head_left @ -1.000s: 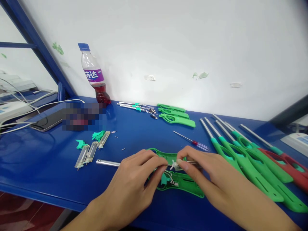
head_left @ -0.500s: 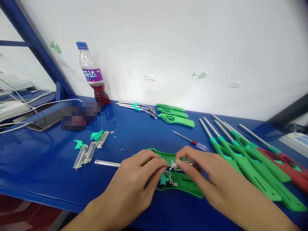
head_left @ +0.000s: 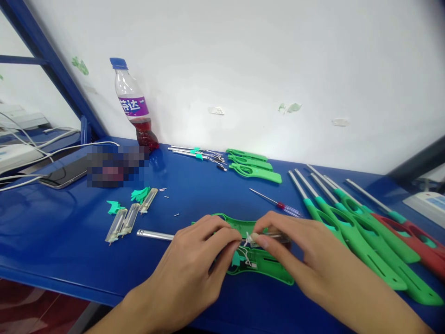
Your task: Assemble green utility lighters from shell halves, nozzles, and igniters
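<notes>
My right hand (head_left: 290, 248) pinches a clear lighter fuel tank (head_left: 278, 237) at its left end, by a small white fitting (head_left: 248, 237). Close beside it, my left hand (head_left: 203, 253) is closed, thumb and fingertips pressed together at that fitting; what lies between them is hidden. Under both hands are two open green lighter shell halves; the nearer shell half (head_left: 273, 266) holds a teal trigger (head_left: 237, 259) and white wires (head_left: 247, 255). A metal lighter tube (head_left: 155, 235) sticks out to the left from beneath my left hand.
Several assembled lighters (head_left: 361, 232) lie at right, with a screwdriver (head_left: 274, 202) beside them. Behind are green shells (head_left: 255, 174) and metal rods with wires (head_left: 196, 155). Fuel tanks (head_left: 131, 219), teal triggers (head_left: 140, 195), a bottle (head_left: 134, 106) and a phone (head_left: 66, 172) are leftward.
My right thumb and fingertips have shifted slightly left along the fuel tank, closer to the white fitting. My left hand stays almost still.
</notes>
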A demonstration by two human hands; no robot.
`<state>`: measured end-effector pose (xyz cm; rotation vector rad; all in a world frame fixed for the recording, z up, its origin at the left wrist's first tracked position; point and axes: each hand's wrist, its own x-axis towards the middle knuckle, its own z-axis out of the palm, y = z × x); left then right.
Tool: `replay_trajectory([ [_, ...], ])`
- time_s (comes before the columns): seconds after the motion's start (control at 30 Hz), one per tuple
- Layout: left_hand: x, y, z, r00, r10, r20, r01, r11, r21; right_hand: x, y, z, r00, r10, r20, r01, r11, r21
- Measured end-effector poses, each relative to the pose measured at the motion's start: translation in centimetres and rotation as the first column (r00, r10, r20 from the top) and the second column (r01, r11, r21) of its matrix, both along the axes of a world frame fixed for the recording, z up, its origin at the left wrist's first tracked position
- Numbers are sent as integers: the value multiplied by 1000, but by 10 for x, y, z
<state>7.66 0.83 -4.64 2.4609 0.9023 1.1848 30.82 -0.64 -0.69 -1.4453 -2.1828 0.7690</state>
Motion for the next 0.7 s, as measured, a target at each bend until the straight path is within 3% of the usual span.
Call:
replay_trajectory([
  [0.7, 0, -1, -1, 1000, 7, -17, -8, 1000, -13, 3, 3, -1, 1000, -2, 31, 4, 999, -51],
])
